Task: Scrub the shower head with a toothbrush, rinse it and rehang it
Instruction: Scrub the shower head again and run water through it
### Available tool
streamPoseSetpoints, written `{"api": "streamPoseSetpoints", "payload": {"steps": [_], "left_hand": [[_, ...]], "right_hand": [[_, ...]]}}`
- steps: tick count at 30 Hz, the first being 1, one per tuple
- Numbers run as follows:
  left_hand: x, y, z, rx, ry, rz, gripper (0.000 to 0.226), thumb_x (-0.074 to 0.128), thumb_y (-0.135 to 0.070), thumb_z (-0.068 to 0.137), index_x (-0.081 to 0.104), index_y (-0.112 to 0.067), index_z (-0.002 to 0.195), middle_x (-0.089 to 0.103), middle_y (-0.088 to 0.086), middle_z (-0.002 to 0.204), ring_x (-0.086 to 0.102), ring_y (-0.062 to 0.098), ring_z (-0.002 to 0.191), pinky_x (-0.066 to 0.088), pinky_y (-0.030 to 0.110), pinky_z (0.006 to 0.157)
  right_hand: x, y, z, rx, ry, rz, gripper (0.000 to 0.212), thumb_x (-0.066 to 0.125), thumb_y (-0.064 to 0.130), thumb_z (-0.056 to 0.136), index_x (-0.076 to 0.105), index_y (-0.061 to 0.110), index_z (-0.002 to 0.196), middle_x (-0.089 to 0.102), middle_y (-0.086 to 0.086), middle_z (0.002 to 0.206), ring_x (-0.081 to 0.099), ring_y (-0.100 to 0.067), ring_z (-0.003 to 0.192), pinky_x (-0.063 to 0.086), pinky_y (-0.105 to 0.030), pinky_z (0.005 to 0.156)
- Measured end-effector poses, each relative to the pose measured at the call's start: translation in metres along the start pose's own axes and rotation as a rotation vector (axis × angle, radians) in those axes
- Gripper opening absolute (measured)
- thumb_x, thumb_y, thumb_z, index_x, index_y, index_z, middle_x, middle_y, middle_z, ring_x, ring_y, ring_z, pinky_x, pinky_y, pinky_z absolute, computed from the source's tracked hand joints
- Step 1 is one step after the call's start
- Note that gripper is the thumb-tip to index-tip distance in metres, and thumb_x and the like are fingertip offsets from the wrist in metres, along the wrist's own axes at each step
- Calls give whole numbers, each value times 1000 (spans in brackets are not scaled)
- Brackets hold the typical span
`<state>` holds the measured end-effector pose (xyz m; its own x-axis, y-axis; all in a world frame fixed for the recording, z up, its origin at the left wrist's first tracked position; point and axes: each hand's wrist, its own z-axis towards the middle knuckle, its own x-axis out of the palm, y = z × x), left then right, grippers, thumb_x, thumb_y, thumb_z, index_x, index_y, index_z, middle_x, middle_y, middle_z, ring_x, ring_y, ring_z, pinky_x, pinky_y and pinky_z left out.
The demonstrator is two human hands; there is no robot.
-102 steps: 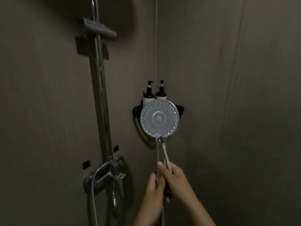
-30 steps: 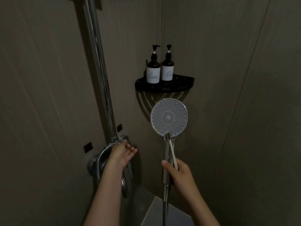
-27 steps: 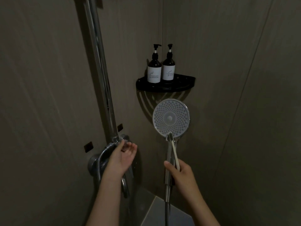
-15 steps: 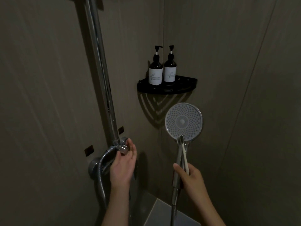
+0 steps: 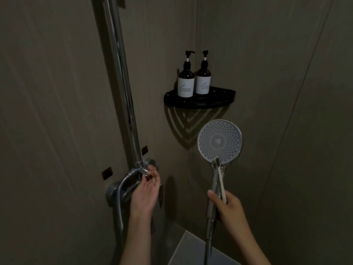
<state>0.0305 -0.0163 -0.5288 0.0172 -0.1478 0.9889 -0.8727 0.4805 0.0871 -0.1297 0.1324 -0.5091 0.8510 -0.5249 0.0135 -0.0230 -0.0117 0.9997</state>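
Guessing scrubbing's done: right hand [image 5: 227,205] grips shower head [image 5: 219,142] and toothbrush [image 5: 221,176] together, left hand [image 5: 146,190] pinches the knob [image 5: 148,168] above it, no water showing, so rinse and rehang remain.

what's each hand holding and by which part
Right hand grips the shower head by its handle, the toothbrush by its handle alongside. Left hand pinches the chrome knob at its end.

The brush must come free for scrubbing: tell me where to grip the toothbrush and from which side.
Pinch the toothbrush by its bare white shaft between the bristles and the right hand, coming from the front: it lies flat along the shower head's chrome handle, so its back is likely blocked.
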Motion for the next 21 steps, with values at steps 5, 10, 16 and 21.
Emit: {"api": "streamPoseSetpoints", "payload": {"steps": [5,10,16,21], "left_hand": [[7,-3,-3,1,-101,152,25,43,-9,95,58,6,109,65,15,102,61,19,102,50,40,80],[21,-2,-3,34,-239,290,21,43,-8,97,54,2,112,65,15,101,62,18,101,46,38,90],[30,-1,9,125,-380,550,35,44,-8,98,44,1,131,60,11,96,60,18,103,40,37,101],[28,0,19,223,-445,769,36,48,-8,96,47,0,132,58,8,80,58,15,71,45,35,88]], "right_hand": [[0,-2,-2,-18,-17,-18,26,64,18,87,54,15,64,47,6,49,47,-9,50,42,-23,52],[-3,-3,-8,-29,-24,-60,24,63,20,88,54,10,68,46,-6,61,46,-21,61,41,-35,62],[-8,-6,-13,-41,-64,-94,26,64,19,87,54,13,64,47,1,54,47,-14,55,40,-30,58],[-13,-9,-16,-47,-97,-79,27,64,16,88,54,13,63,45,0,53,45,-16,55,39,-33,59]]}}
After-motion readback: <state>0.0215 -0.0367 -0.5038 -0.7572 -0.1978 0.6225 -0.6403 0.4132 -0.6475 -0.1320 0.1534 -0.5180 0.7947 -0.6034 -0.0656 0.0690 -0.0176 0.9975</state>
